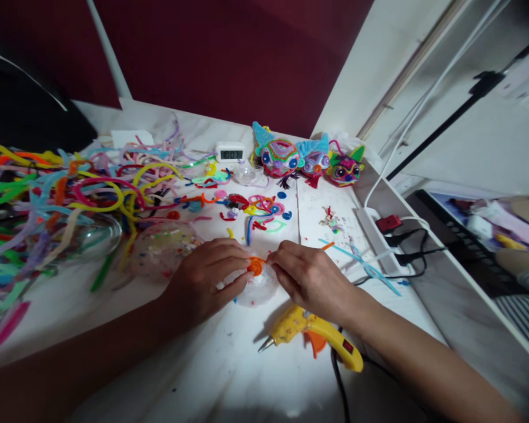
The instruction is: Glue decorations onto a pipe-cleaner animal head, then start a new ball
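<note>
An orange pipe cleaner wound into a small flat coil (256,266) is pinched between the thumb and fingers of my left hand (211,273). Just to its right, my right hand (306,273) is closed in a pinch on the same pipe cleaner; the fingertips are partly hidden. An orange end (328,246) pokes out beyond my right knuckles. Directly beneath both hands sits a clear plastic dome (258,294). A yellow hot glue gun (312,332) lies below my right hand, its nozzle pointing left.
Loose pipe cleaners (92,188) heap up at the left, beside clear domes (99,235). Decorated animal heads (280,157) and a digital timer (230,153) stand at the back. Coiled bits (264,208) lie mid-table. A power strip (383,241) and cables line the right edge.
</note>
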Demonstrator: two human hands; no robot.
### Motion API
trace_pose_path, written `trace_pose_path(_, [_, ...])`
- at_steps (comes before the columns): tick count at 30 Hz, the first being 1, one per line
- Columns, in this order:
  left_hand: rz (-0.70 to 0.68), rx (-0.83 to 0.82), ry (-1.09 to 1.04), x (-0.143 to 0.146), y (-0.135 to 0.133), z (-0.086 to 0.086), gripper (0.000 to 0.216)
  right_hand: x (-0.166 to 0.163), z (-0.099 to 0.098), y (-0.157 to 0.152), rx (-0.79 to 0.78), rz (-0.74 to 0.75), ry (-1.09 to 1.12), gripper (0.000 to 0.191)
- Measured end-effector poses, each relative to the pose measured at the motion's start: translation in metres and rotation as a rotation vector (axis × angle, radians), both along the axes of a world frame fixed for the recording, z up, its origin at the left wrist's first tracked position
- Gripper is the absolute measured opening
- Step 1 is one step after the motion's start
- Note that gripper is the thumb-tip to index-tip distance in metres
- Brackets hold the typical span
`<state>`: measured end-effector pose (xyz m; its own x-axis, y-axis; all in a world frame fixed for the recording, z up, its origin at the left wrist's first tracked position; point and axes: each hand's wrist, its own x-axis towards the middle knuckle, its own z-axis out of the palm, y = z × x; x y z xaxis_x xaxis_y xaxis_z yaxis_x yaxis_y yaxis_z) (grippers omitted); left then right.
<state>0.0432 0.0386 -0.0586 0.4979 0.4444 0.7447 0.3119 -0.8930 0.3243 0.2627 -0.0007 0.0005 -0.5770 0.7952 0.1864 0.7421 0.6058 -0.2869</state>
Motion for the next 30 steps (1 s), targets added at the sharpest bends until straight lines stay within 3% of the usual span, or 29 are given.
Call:
trace_pose_path(7, [0.025, 0.009, 0.009, 0.0, -0.001, 0.002, 0.011, -0.003, -0.007, -0.012, -0.027, -0.067, 0.093, 0.03])
trace_pose_path(15, [0.098, -0.09, 0.065, 0.003, -0.004, 0.001, 0.018, -0.01, -0.01, -0.021, 0.248, -0.048, -0.04, 0.025])
trace_pose_path(20, [0.049, -0.115, 0.065, 0.004, -0.005, 0.002, 0.018, -0.014, -0.008, -0.029, 0.307, -0.076, -0.099, 0.018])
trace_pose_path(24, [0.035, -0.106, 0.039, 0.004, -0.003, 0.002, 0.018, -0.019, -0.008, -0.035, 0.276, -0.099, -0.081, 0.02])
trace_pose_path(30, [0.008, -0.096, 0.034, 0.004, -0.002, 0.001, 0.015, -0.023, -0.011, -0.039, 0.047, -0.193, 0.028, 0.025])
